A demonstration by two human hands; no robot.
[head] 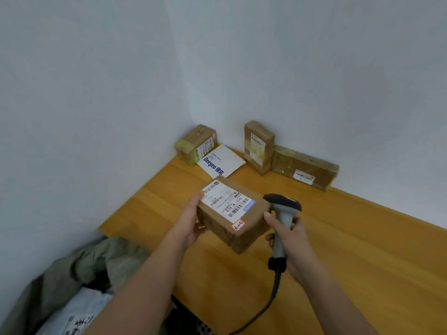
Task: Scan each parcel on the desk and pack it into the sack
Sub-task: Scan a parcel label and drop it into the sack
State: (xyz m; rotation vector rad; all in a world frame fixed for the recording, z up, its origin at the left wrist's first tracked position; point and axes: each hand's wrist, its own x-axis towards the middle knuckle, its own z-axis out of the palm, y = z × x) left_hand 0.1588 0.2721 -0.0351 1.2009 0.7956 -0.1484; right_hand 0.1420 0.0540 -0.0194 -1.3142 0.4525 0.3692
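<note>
Left hand grips the left end of a brown cardboard parcel, thumb on top by the label, fingers curled under; parcel is tilted, held just over the tabletop, whether its lower corner touches the wood cannot be told. Right hand is wrapped around the grey handle of a barcode scanner, index finger forward near the trigger; black scanner head sits just beside the parcel's right end, pointing toward it. Dark coiled cable runs down from the handle base toward the lower edge. Parcel is boxy, taped, with a white shipping label with barcodes on top and a small red-bordered sticker at the near corner. Tabletop is smooth orange-brown wood with visible grain, set into a corner of pale walls. Well apart from the hands, at the back: a small taped cardboard box in the corner, a flat white mailer with blue print lying beside it, an upright cardboard box against the wall, and a long low cardboard box touching its right side, glossy tape, small white label. Below the tabletop's left edge, an olive-green woven sack sags open, crumpled, with a white plastic bag parcel with black writing inside.
</note>
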